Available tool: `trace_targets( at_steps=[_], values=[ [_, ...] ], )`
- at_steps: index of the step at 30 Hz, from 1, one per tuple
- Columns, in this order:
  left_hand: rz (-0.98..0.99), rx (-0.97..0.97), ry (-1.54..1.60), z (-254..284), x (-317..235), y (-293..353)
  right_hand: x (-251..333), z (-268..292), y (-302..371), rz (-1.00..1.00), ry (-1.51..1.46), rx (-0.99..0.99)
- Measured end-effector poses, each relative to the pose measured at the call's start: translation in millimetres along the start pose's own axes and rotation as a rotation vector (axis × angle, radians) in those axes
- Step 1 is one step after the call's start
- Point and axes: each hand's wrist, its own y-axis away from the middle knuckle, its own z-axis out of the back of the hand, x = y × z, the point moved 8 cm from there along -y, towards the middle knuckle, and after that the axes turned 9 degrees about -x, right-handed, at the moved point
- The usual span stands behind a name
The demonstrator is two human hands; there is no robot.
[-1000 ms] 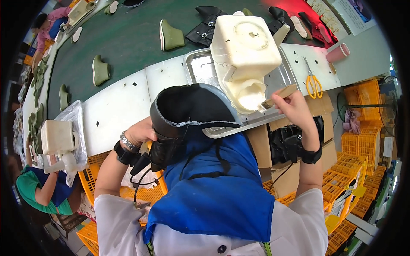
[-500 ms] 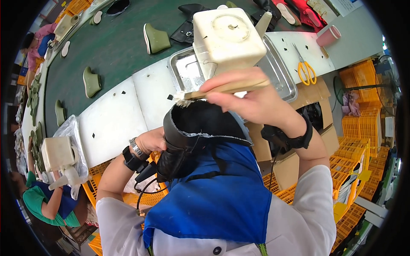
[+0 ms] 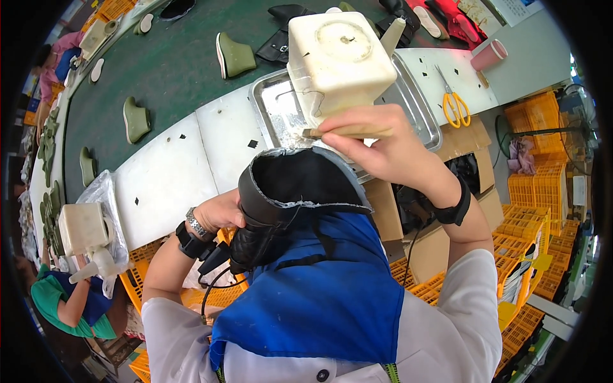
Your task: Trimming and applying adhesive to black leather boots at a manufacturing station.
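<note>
My left hand (image 3: 218,212) is closed on the left side of a black boot (image 3: 268,210), which rests against my blue apron with its wide opening facing up. The boot's cut rim looks pale and rough. Between the fingers of my right hand (image 3: 386,143) is a wooden-handled brush (image 3: 351,131). Its bristle end points left, over the near edge of a metal tray (image 3: 268,96) and just beyond the boot's far rim; whether it touches the tray cannot be told. A cream plastic container (image 3: 341,57) with a spout stands in the tray.
Orange-handled scissors (image 3: 456,110) and a pink cup (image 3: 490,55) lie right of the tray. Green boots (image 3: 236,56) stand on a dark green belt (image 3: 179,76). Cardboard boxes (image 3: 428,255) and orange crates (image 3: 533,185) sit at right. A person in green (image 3: 57,303) works at left.
The brush has moved away from the boot's far rim to the near part of the tray, with my right hand slightly lower. The boot has shifted slightly left in my left hand.
</note>
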Motion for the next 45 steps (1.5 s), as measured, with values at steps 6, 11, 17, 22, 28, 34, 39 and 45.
trace_targets(
  at_steps=[6, 11, 17, 22, 28, 34, 39, 45],
  values=[
    [0.027, -0.033, -0.033, -4.2, -3.3, -0.5, 8.5, -5.8, -2.1, 0.006, -0.131, 0.015],
    [0.029, -0.058, -0.105, -1.3, -6.4, 2.5, -4.5, -3.7, 2.6, -0.020, -0.070, 0.078],
    [-0.018, -0.073, -0.160, -1.7, -10.0, 2.8, -22.2, 9.5, 12.6, -0.230, 0.006, 0.112],
    [-0.065, -0.179, -0.210, -9.3, -32.0, 9.0, -28.5, 20.1, 16.6, -0.370, -0.006, 0.125],
    [-0.475, -0.634, -0.800, -13.2, -103.2, 57.1, -32.3, 64.6, 13.9, -0.421, -0.295, -0.336],
    [-1.022, -1.224, -1.420, -1.9, -136.4, 91.2, -33.0, 58.3, 21.3, -0.421, -0.553, -0.461],
    [-1.415, -1.261, -1.678, -13.8, -133.7, 93.3, -23.8, 6.9, 33.4, -0.484, -0.548, -0.309],
    [-1.564, -1.231, -2.099, -44.3, -124.1, 79.1, -20.2, -37.9, 32.1, -0.566, -0.712, -0.215]
  ],
)
